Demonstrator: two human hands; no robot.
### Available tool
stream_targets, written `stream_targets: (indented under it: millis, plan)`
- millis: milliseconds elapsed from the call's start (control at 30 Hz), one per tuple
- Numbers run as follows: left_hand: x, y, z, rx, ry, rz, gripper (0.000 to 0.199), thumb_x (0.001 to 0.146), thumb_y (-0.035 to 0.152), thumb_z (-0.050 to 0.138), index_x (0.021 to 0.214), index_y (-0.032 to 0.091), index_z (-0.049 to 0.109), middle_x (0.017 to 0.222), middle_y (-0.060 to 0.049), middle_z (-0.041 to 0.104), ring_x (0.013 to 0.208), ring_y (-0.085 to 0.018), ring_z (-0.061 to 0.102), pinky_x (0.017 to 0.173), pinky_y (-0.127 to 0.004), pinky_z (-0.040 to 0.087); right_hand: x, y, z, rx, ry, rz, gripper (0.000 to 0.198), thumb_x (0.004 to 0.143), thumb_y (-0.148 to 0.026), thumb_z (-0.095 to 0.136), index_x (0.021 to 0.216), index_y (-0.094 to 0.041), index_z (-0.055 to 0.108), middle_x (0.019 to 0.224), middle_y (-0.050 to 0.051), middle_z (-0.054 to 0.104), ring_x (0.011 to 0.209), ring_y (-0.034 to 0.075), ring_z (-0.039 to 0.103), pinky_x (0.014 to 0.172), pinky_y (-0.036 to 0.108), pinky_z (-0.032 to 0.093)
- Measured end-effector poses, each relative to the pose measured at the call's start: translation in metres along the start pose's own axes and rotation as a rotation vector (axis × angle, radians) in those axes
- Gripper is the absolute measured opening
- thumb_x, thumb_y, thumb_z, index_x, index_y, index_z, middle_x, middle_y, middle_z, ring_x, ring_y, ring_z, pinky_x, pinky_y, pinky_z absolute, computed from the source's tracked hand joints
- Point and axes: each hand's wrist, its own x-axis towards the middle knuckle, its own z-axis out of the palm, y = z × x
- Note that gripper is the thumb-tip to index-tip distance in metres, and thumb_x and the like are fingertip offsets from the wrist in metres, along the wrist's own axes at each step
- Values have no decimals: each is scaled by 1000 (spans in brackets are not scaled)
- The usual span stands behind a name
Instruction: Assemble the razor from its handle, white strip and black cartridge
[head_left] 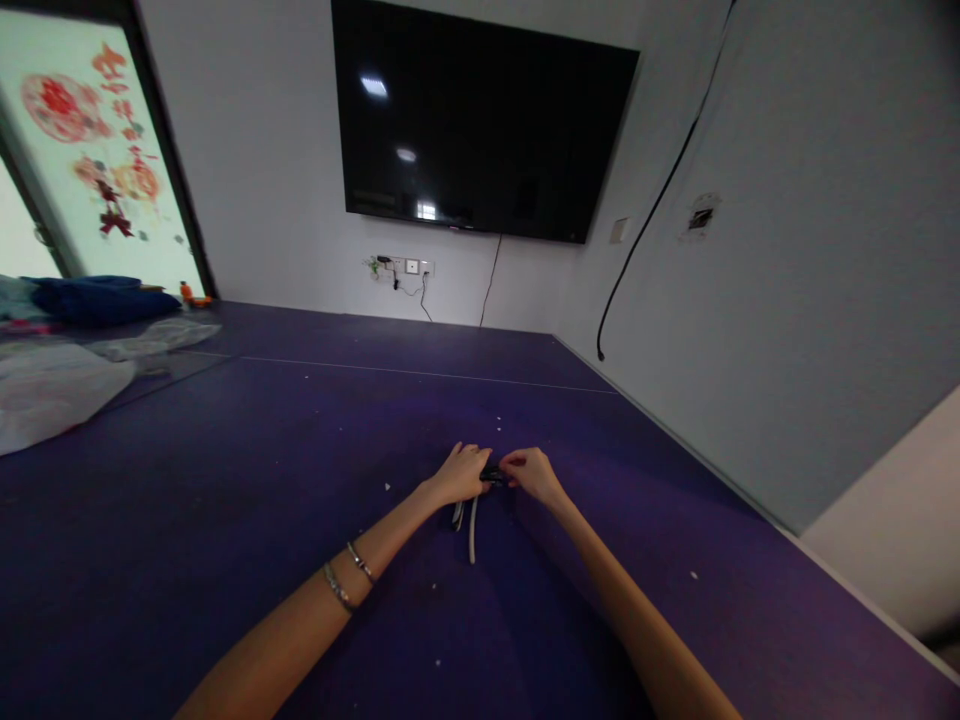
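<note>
Head view: small black bundle [492, 476] lies between the hands, at the flat purple surface [150, 540]. Left hand [460, 475] closed on its left side; narrow whitish strip [473, 532] extends from beneath that hand. Right hand [531, 473]: fingertips drawn together at the bundle's right end; firmness of grip cannot be told. Far left: crumpled whitish plastic bag [56, 392], contents indistinct.
</note>
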Motion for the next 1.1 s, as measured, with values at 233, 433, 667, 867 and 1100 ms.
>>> stream_targets:
  millis: [233, 433, 667, 867, 1100]
  plan:
    - [-1, -1, 0, 2, 0, 4, 52, 71, 28, 61, 119, 15, 48, 118, -15, 56, 113, -30, 48, 98, -47, 30, 1, 1, 2, -6, 11, -4, 12, 65, -16, 58, 68, -14, 69, 63, 2, 65, 50, 11, 58, 42, 19, 50]
    - [-1, 2, -5, 38, -62, -12, 48, 74, 31, 58, 118, 16, 48, 116, -13, 56, 112, -27, 48, 97, -44, 32, 1, -1, 5, -49, 15, 10, 14, 66, -13, 56, 68, -13, 70, 63, 2, 66, 47, 9, 57, 42, 17, 50]
    - [-1, 2, -4, 31, -61, -13, 47, 74, 30, 57, 118, 17, 48, 118, -11, 55, 114, -26, 46, 96, -42, 33, 1, 1, 5, -74, 7, -1, 16, 67, -11, 56, 70, -13, 71, 66, 3, 67, 47, 10, 58, 41, 17, 48]
    - [-1, 3, -4, 33, -63, -9, 43, 75, 30, 57, 116, 18, 50, 113, -10, 57, 111, -26, 48, 96, -43, 33, 1, 2, 7, -90, 22, -15, 17, 66, -10, 55, 68, -13, 71, 64, 3, 67, 45, 10, 57, 40, 17, 47]
    - [-1, 5, -7, 42, -75, -3, 39, 76, 29, 56, 112, 18, 52, 112, -10, 58, 111, -26, 48, 95, -43, 33, -1, 2, 6, -172, 3, -82, 17, 68, -12, 54, 68, -13, 71, 63, 3, 67, 42, 9, 55, 39, 17, 45]
